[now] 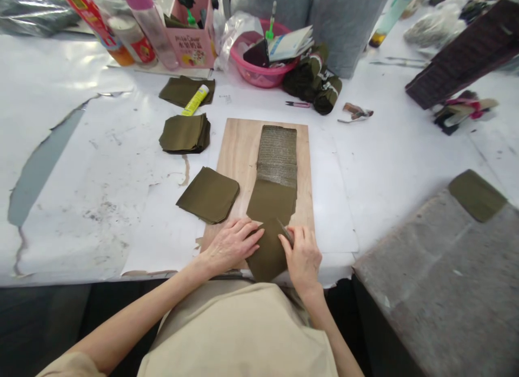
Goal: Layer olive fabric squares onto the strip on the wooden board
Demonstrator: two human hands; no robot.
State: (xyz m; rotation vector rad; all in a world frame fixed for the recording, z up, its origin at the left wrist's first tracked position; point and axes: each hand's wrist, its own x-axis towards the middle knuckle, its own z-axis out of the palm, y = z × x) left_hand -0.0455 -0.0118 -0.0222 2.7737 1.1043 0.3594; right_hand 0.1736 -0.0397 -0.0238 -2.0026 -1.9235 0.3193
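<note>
A dark olive fabric piece (267,255) lies over the near edge of a wooden board (239,141), partly hanging towards my body. My left hand (235,239) rests on its left edge, fingers stretched out flat. My right hand (302,252) is closed at the right edge, thumb and fingers pinching a thin grey pointed thing (286,233); whether this is a tool or a folded edge I cannot tell. Just beyond is another olive piece (273,200), below a strip with a shiny, ribbed-looking surface (278,152). A stack of olive pieces (210,194) overlaps the board's left edge.
More olive stacks (184,133) lie at the left, with a yellow tube (196,100) on the farther one. Behind the board stand a pink basin (263,77), a pink box (192,44) and bottles. Small snips (299,104) lie nearby. A grey padded surface (446,274) is at my right.
</note>
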